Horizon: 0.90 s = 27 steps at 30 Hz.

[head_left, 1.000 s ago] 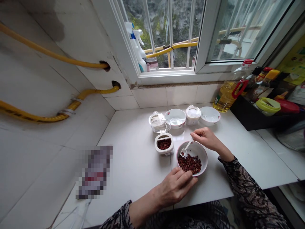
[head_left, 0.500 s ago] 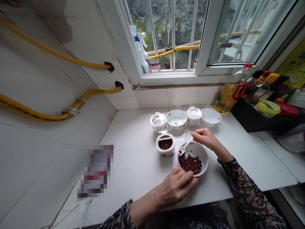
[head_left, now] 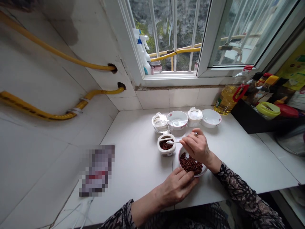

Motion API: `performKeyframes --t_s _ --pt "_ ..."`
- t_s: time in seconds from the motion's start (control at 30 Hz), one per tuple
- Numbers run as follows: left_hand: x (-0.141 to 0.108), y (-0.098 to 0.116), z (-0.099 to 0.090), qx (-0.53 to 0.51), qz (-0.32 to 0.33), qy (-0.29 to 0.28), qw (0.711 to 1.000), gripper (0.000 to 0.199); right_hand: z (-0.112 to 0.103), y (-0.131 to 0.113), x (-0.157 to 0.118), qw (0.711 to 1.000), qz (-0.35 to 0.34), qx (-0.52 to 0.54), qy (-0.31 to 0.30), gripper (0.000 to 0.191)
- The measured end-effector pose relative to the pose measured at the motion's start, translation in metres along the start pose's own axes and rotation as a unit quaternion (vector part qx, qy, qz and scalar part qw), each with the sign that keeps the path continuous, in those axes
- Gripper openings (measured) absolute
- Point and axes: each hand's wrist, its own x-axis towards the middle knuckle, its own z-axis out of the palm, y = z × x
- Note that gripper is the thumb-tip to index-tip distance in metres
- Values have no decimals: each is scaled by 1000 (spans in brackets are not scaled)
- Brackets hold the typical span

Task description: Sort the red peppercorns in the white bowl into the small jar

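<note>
My left hand (head_left: 176,187) grips the near rim of a white bowl (head_left: 179,158) with a red-patterned edge, which holds a heap of dark red peppercorns (head_left: 190,164). My right hand (head_left: 196,148) is above that bowl, pinching the handle of a small white spoon (head_left: 172,142). The spoon reaches left, and its tip hangs over the open compartment of a white lidded spice box (head_left: 166,153). Inside the box lie more dark red peppercorns (head_left: 166,145). I cannot tell whether the spoon holds any.
Behind stand a glass lidded jar (head_left: 160,123), a white bowl (head_left: 178,120), a lidded white box (head_left: 194,117) and another white bowl (head_left: 211,118). A cooking oil bottle (head_left: 227,100) and a black tray (head_left: 252,122) of bottles are at the right. A blurred packet (head_left: 97,170) lies left.
My right hand has swung the spoon from over the bowl leftward to over the spice box. My left hand stays on the bowl's rim.
</note>
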Motion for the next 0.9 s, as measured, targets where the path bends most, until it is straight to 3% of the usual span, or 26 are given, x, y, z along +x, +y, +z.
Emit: performKeyframes --t_s 0.1,0.17,0.37,0.47,0.63,0.9 --pt "0 0 -1 12 7 -12 1000 17 -13 8 2 998 49 18 20 28" --pt "0 0 -3 22 12 -28 999 17 -24 19 1 993 106 51 2 34" --pt "1 1 -5 18 2 -35 999 18 -40 51 -13 962 165 68 -208 45" --pt "2 1 -6 5 -3 -33 999 22 -36 52 -19 951 161 38 -262 43" --pt "2 1 -6 -4 -9 -39 999 22 -29 43 -20 934 174 81 -301 41" --pt "5 2 -8 -5 -10 -24 1000 25 -33 49 -17 891 306 178 -283 43"
